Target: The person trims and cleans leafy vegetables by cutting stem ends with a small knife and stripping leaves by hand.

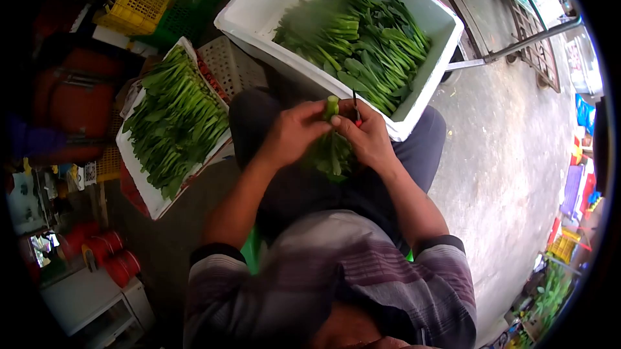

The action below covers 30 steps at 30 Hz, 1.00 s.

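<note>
The left hand [294, 132] and the right hand [367, 134] meet over the person's lap, both closed around a small bunch of dark green leafy vegetable [332, 145] — its pale cut stem end points up between the thumbs and its leaves hang down below the palms. The left hand's fingers wrap the stems from the left, pressed together on the bunch. The right hand clasps the bunch from the other side and also pinches a thin dark blade with a red tip [356, 108], which stands upright just beside the stem end; how much of the blade lies inside the fist is hidden. Just beyond the hands sits a large white foam box [433, 71], its near corner close to the right knuckles, filled with trimmed green leafy vegetables [362, 38] laid in rows. To the person's left lies a shallow white tray [145, 197] — tilted, heaped with more long-stemmed greens [174, 119]. A pale plastic basket [229, 64] rests between the tray and the foam box. The ground on the right is grey concrete floor [504, 174].
</note>
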Available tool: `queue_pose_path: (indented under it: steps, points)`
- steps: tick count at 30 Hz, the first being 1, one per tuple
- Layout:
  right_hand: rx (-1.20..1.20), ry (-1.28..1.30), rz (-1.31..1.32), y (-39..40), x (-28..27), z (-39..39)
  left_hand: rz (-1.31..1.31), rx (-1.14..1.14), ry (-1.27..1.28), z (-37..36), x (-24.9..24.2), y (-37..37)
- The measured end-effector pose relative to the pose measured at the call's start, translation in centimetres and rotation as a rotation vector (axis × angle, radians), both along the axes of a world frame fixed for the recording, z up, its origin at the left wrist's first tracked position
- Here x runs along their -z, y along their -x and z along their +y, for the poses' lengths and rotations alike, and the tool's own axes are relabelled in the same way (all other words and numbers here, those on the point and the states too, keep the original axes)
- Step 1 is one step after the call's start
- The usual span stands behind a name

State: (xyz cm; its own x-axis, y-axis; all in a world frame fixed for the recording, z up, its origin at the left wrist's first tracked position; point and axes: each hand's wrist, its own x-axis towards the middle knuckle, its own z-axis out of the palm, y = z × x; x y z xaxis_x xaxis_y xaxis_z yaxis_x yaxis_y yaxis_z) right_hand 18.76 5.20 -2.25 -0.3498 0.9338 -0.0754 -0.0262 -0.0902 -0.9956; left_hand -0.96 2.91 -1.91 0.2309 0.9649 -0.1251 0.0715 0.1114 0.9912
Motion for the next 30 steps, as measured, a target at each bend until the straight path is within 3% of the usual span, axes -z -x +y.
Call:
queue_pose_path:
  steps: [5,8,11,17,20,23,25,27,30]
  points:
    - [-0.119,0.101,-0.083,-1.0,0.0,-0.1,-0.042,-0.017,-0.098,-0.9,0.9,-0.5]
    - [-0.21,-0.028,-0.203,-2.0,-1.0,0.0,0.033,0.228,0.023,-0.5,-0.4,1.9]
    - [-0.266,-0.095,-0.236,-2.0,-1.0,-0.2,-0.11,0.281,0.318,0.1,-2.0,2.5]
    - [-0.326,-0.354,-0.32,-1.8,0.7,0.2,-0.073,0.394,0.536,1.0,-3.5,4.3]
    - [-0.373,-0.345,-0.39,-2.0,0.7,0.3,-0.189,0.366,0.574,0.9,-3.4,6.0]
    - [-0.467,-0.289,-0.467,-2.7,-0.4,1.3,-0.701,0.056,0.41,0.6,-2.0,7.2]
    - [-0.52,-0.28,-0.474,-2.6,-2.3,1.7,-0.804,-0.012,0.254,1.3,-1.0,7.5]
    - [-0.384,-0.215,-0.519,-2.2,-4.7,3.3,-0.862,-0.097,0.179,2.1,-0.1,7.2]
    - [-0.186,-0.261,-0.588,-1.4,-5.4,7.8,-0.91,-0.044,0.181,2.8,2.0,6.9]
